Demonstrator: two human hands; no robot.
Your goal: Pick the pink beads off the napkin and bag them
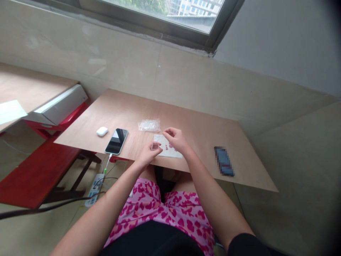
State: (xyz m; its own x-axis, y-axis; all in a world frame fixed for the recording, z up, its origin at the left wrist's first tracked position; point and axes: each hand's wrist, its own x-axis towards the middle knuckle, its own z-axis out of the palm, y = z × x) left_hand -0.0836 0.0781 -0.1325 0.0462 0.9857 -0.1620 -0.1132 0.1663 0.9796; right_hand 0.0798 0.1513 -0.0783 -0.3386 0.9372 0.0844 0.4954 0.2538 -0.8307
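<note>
In the head view, my left hand [146,155] is closed on a small clear, flat plastic piece [155,146] at the near edge of the table. Whether that piece is a bag or a little box cannot be made out. My right hand [178,139] hovers over a white sheet [174,153], thumb and fingertips brought together in a pinch. Anything between those fingertips is too small to see. Several small pinkish-red pieces [167,147] lie on the sheet, partly hidden by my right hand. Just beyond the hands is a stack of clear plastic bags [149,125].
A phone [116,141] with a charging cable and a white earbud case [102,131] lie on the left of the wooden table [197,124]. A dark, pixelated phone-like object [224,161] rests at right. A red bench [37,174] and a power strip [93,190] are lower left.
</note>
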